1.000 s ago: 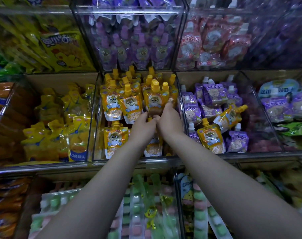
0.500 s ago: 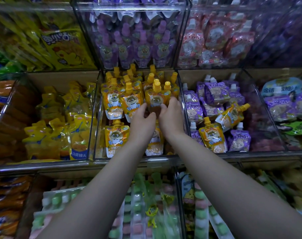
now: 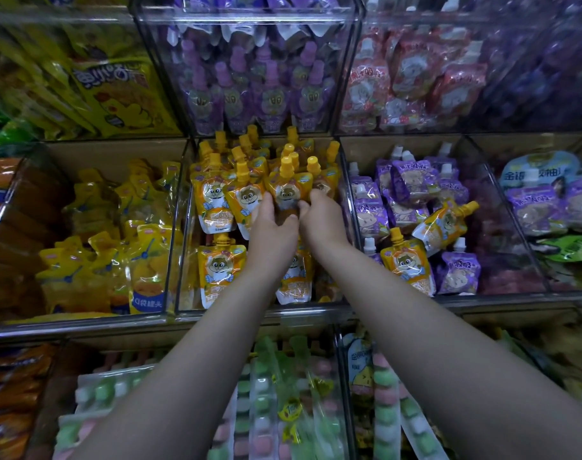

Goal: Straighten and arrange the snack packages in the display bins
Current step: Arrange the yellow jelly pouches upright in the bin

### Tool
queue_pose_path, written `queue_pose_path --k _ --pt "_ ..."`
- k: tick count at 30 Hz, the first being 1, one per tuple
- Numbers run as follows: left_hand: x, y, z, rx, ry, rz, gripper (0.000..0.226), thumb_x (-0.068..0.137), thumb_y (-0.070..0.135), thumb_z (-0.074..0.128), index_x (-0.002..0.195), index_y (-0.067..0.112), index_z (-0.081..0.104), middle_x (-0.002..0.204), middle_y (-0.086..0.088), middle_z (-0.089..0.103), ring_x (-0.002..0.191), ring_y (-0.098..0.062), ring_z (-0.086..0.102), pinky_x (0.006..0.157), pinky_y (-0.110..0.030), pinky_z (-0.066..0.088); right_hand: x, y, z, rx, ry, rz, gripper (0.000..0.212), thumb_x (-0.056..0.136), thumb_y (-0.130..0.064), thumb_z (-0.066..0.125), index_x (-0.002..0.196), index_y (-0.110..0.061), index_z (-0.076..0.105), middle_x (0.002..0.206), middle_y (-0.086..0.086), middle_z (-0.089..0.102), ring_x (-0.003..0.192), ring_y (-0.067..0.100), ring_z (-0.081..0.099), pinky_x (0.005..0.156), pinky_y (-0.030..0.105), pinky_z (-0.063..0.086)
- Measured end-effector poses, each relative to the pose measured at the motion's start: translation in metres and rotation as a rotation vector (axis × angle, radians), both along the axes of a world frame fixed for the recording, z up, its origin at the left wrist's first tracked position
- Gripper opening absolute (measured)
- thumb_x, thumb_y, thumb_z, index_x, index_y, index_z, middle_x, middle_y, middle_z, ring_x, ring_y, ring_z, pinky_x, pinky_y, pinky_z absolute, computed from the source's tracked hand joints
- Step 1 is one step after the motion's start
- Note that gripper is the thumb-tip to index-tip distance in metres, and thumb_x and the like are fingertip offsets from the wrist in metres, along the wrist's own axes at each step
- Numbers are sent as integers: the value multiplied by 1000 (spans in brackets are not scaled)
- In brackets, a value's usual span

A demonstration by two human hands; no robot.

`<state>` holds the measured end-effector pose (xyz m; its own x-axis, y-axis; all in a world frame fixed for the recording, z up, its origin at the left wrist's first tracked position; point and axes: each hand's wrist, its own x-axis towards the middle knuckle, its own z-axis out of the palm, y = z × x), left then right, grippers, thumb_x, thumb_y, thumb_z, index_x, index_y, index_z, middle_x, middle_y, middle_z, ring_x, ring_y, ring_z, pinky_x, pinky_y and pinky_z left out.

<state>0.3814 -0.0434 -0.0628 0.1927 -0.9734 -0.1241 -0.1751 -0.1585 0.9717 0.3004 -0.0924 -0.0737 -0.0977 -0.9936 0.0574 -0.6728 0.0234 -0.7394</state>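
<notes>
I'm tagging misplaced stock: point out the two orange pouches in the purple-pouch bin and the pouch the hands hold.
Tilted orange pouch [image 3: 444, 223], head view: printed front.
Upright orange pouch [image 3: 405, 263], head view: printed front.
Held pouch [image 3: 287, 191], head view: printed front.

The centre bin [image 3: 269, 312] is a mass of orange pouches [image 3: 216, 204], orange-capped, each printed with a brown-and-white cartoon hamster, and the front orange pouch [image 3: 287, 190] wears the same print. To its right sit purple pouches [image 3: 412, 180] with white caps and a pale cartoon animal, two stray orange pouches [image 3: 405, 260] among them; to the left, yellow packs [image 3: 146, 260] with blue markings. Above, lilac pouches [image 3: 269, 94] and pink-red pouches [image 3: 415, 78] show through clear plastic, and below lie strips of green, pink and white sweets [image 3: 263, 393].
</notes>
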Motion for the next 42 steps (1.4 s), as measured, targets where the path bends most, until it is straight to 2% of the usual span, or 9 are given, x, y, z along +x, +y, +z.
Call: queue_pose_path --k 5,10,15,18,22,25,33,38,42 --pt "-7 1 3 -4 -65 38 65 100 24 51 156 15 20 160 -1 16 143 -20 29 113 -32 34 -1 4 -6 -16 -79 -20 22 95 -15 58 113 -1 56 116 16 58 106 28 57 87 35 46" --pt "-8 6 0 -12 -3 45 59 101 24 50 155 18 26 158 -1 21 141 -18 34 110 -31 36 -5 17 -9 -114 -267 -111 34 90 -17 66 120 -9 52 116 5 53 96 14 53 72 18 40" --pt "-8 12 12 -112 121 45 52 104 24 43 154 24 30 160 6 27 144 -10 28 112 -30 32 -8 29 2 -200 -403 -58 20 99 -25 54 116 -13 58 104 -1 62 93 9 61 76 25 52" --pt "-10 14 22 -146 180 24 46 106 28 37 152 27 34 156 9 35 136 -4 36 98 -16 37 -11 39 11 -225 -489 -11 20 103 -32 47 113 -20 59 99 -10 63 92 4 60 74 21 50" --pt "-16 15 26 -196 234 -11 46 107 33 31 152 25 34 154 6 38 132 -4 39 101 -18 37 -17 49 17 -227 -615 -25 26 103 -37 44 115 -22 60 104 -11 65 102 10 62 88 41 56" --pt "-25 18 25 -201 271 -39 48 106 38 31 152 24 34 154 5 38 128 -2 40 96 -18 39 -27 56 22 -256 -669 -53 25 104 -33 44 116 -18 61 104 -9 65 101 8 62 84 30 55" --pt "-70 26 28 -179 337 -118 57 96 44 41 149 23 40 152 4 44 134 -7 43 115 -36 35 -70 65 16 -320 -672 -133 19 101 -31 48 104 -20 62 98 -3 68 92 9 65 78 26 52" --pt "-101 33 25 -124 312 -143 41 106 32 38 144 21 47 146 5 50 132 -10 47 111 -40 41 -106 67 13 -298 -631 -163 15 102 -32 49 100 -23 61 94 -12 65 89 5 63 78 31 54" --pt "-120 31 23 -69 306 -148 40 106 32 35 143 23 48 122 21 56 113 -1 53 86 -20 45 -133 61 6 -212 -491 -158 22 101 -35 49 100 -18 62 84 -11 62 71 -4 56 65 20 47"
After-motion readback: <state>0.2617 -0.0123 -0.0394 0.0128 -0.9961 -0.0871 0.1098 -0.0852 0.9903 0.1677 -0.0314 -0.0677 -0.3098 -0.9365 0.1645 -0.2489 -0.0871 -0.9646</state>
